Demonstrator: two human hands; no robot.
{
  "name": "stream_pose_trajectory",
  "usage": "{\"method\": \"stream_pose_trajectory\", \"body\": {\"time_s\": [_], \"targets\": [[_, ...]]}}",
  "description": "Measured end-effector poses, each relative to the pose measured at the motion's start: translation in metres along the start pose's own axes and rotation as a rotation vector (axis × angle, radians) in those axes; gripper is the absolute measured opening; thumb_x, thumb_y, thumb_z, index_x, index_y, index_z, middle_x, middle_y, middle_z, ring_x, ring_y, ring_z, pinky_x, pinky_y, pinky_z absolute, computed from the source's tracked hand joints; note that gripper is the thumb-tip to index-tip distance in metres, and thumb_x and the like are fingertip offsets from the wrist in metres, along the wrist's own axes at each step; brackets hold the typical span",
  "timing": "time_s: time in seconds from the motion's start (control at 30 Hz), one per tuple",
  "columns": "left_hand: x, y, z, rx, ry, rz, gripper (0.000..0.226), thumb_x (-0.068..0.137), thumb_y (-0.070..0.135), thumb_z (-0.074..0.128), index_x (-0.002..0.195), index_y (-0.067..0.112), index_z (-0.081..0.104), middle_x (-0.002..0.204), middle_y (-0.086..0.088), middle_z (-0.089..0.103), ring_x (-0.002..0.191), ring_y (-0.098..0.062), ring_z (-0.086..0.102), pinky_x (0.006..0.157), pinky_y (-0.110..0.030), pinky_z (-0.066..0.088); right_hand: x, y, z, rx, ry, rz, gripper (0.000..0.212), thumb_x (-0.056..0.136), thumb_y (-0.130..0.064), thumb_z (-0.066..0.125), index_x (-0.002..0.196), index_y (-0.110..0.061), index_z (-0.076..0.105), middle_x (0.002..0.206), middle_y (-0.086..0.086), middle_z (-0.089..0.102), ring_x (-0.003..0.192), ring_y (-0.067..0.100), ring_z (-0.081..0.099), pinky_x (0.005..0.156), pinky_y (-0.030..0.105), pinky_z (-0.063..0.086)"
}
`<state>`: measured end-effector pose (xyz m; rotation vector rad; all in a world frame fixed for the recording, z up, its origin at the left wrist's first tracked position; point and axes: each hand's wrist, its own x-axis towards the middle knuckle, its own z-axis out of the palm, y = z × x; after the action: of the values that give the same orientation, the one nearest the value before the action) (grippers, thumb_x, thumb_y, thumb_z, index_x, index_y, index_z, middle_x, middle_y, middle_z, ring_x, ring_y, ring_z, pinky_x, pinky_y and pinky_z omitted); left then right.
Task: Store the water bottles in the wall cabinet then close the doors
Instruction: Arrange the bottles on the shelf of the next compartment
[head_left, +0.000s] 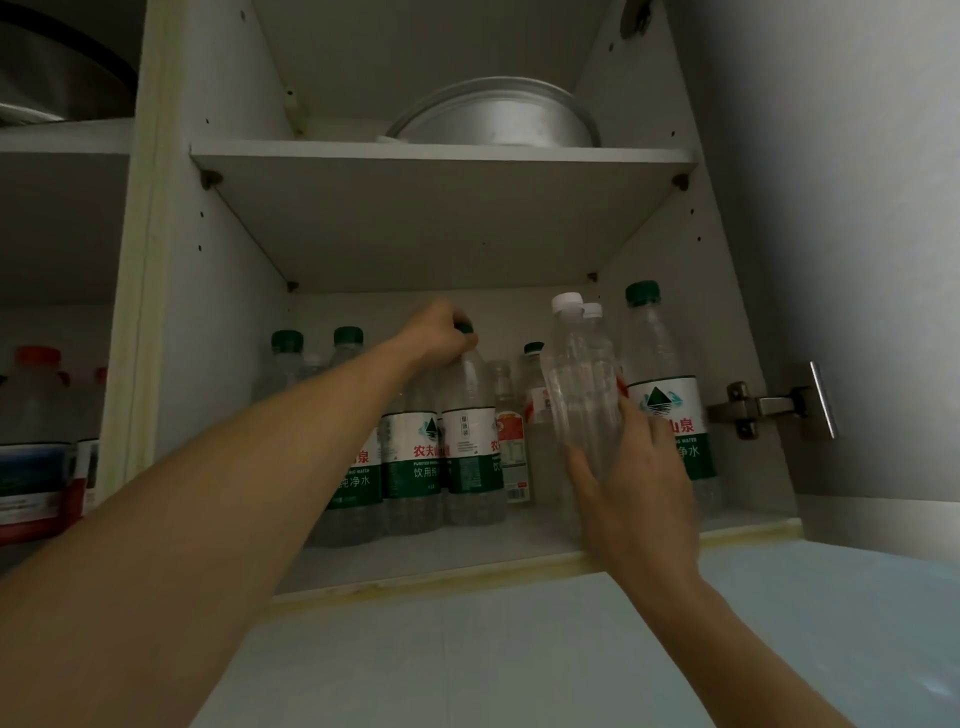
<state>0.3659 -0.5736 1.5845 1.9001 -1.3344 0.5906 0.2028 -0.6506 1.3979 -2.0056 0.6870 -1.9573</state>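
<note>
Nearest: right hand (631, 486), fingers wrapped round the lower bodies of two white-capped clear bottles (582, 384), held upright and together at the front of the lower shelf (441, 553); labels absent, contents hard to judge; if empty, light and thin-walled, likely to dent under a hard squeeze and to slide against each other, so best held low and snug as here.

Next back: left hand (441, 332), reached in over the shelf, fingers curled over the neck and green cap of a green-labelled water bottle (470, 441) standing among its row; appears filled, so heavier, stiffer, with a smooth label band; the ridged cap and shoulder give the surest purchase.

Same shelf: further green-capped bottles (348, 452) to the left; a tall green-capped bottle (662, 395) at the right wall, just behind the right hand; a red-labelled bottle (513, 447) towards the back.

Farther: upper shelf (441, 153) bearing a metal basin (498, 117); door hinge (763, 405) at right, doors not yet closed; neighbouring compartment at left with red-capped bottles (39, 415).
</note>
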Motion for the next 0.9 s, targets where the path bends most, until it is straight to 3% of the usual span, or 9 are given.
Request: {"method": "stream_pose_trajectory", "body": {"time_s": [0.23, 0.33, 0.43, 0.5, 0.6, 0.7, 0.8, 0.83, 0.9], "targets": [[0.002, -0.002, 0.001, 0.284, 0.072, 0.037, 0.03, 0.099, 0.023, 0.064, 0.119, 0.001, 0.068, 0.116, -0.018, 0.069, 0.108, -0.029, 0.065, 0.095, -0.042, 0.053, 0.001, 0.001, -0.001, -0.019, -0.003, -0.009, 0.068, 0.093, -0.04, 0.064, 0.152, -0.019, 0.035, 0.14, 0.006, 0.049, 0.126, 0.023, 0.049, 0.099, 0.041, 0.049], [0.0, -0.003, 0.005, 0.321, 0.103, 0.071, 0.042, 0.098, 0.026, 0.064, 0.133, 0.005, 0.06, 0.13, -0.018, 0.062, 0.118, -0.03, 0.06, 0.1, -0.041, 0.05, 0.002, 0.0, -0.001, -0.041, -0.037, -0.01, 0.07, 0.093, -0.038, 0.063, 0.153, -0.021, 0.032, 0.14, 0.005, 0.048, 0.125, 0.022, 0.05, 0.098, 0.039, 0.049], [-0.012, 0.005, 0.002, 0.076, 0.116, 0.13, 0.067, 0.093, 0.043, 0.067, 0.15, 0.016, 0.042, 0.14, -0.009, 0.054, 0.125, -0.027, 0.054, 0.103, -0.041, 0.048, 0.003, 0.0, -0.002, -0.032, -0.08, -0.049, 0.064, 0.092, -0.037, 0.065, 0.148, -0.024, 0.037, 0.14, 0.001, 0.048, 0.125, 0.019, 0.05, 0.1, 0.035, 0.047], [-0.029, 0.018, 0.0, -0.218, -0.014, 0.148, 0.087, 0.082, 0.064, 0.067, 0.152, 0.022, 0.036, 0.128, 0.0, 0.055, 0.118, -0.022, 0.058, 0.1, -0.041, 0.05, 0.004, 0.0, -0.002, 0.002, -0.11, -0.083, 0.057, 0.092, -0.039, 0.066, 0.143, -0.025, 0.044, 0.135, -0.004, 0.053, 0.121, 0.016, 0.054, 0.099, 0.033, 0.047], [-0.056, 0.032, 0.009, -0.359, -0.17, 0.156, 0.115, 0.062, 0.077, 0.072, 0.156, 0.03, 0.025, 0.132, 0.001, 0.055, 0.123, -0.024, 0.057, 0.104, -0.046, 0.049, 0.004, -0.001, -0.003, 0.036, -0.17, -0.119, 0.053, 0.093, -0.043, 0.066, 0.14, -0.026, 0.049, 0.129, -0.007, 0.061, 0.116, 0.011, 0.058, 0.098, 0.033, 0.052], [-0.068, 0.036, 0.025, -0.369, -0.183, 0.125, 0.119, 0.065, 0.062, 0.082, 0.159, 0.037, 0.013, 0.155, -0.009, 0.04, 0.138, -0.029, 0.045, 0.112, -0.052, 0.042, 0.003, -0.003, -0.005, 0.048, -0.217, -0.136, 0.054, 0.092, -0.045, 0.068, 0.14, -0.029, 0.049, 0.123, -0.01, 0.064, 0.109, 0.008, 0.061, 0.092, 0.033, 0.055], [-0.069, 0.037, 0.03, -0.357, -0.122, 0.13, 0.113, 0.078, 0.041, 0.084, 0.16, 0.035, 0.006, 0.161, -0.008, 0.031, 0.143, -0.028, 0.038, 0.114, -0.05, 0.039, 0.007, -0.003, -0.011, 0.071, -0.266, -0.158, 0.05, 0.093, -0.042, 0.068, 0.138, -0.028, 0.053, 0.112, -0.02, 0.059, 0.097, -0.003, 0.056, 0.09, 0.025, 0.05], [-0.068, 0.038, 0.03, -0.336, -0.109, 0.151, 0.113, 0.08, 0.037, 0.084, 0.16, 0.036, 0.005, 0.162, -0.008, 0.03, 0.143, -0.027, 0.039, 0.113, -0.048, 0.041, 0.01, -0.001, -0.015, 0.038, -0.27, -0.187, 0.045, 0.094, -0.04, 0.067, 0.135, -0.026, 0.057, 0.113, -0.019, 0.059, 0.099, -0.003, 0.055, 0.094, 0.027, 0.05], [-0.066, 0.039, 0.03, -0.251, -0.089, 0.21, 0.111, 0.081, 0.03, 0.083, 0.16, 0.04, 0.005, 0.16, -0.008, 0.034, 0.132, -0.022, 0.047, 0.103, -0.038, 0.049, 0.019, 0.005, -0.028, -0.124, -0.159, -0.301, 0.035, 0.095, -0.031, 0.066, 0.128, -0.019, 0.063, 0.121, -0.005, 0.063, 0.112, 0.014, 0.053, 0.097, 0.038, 0.05]]}}
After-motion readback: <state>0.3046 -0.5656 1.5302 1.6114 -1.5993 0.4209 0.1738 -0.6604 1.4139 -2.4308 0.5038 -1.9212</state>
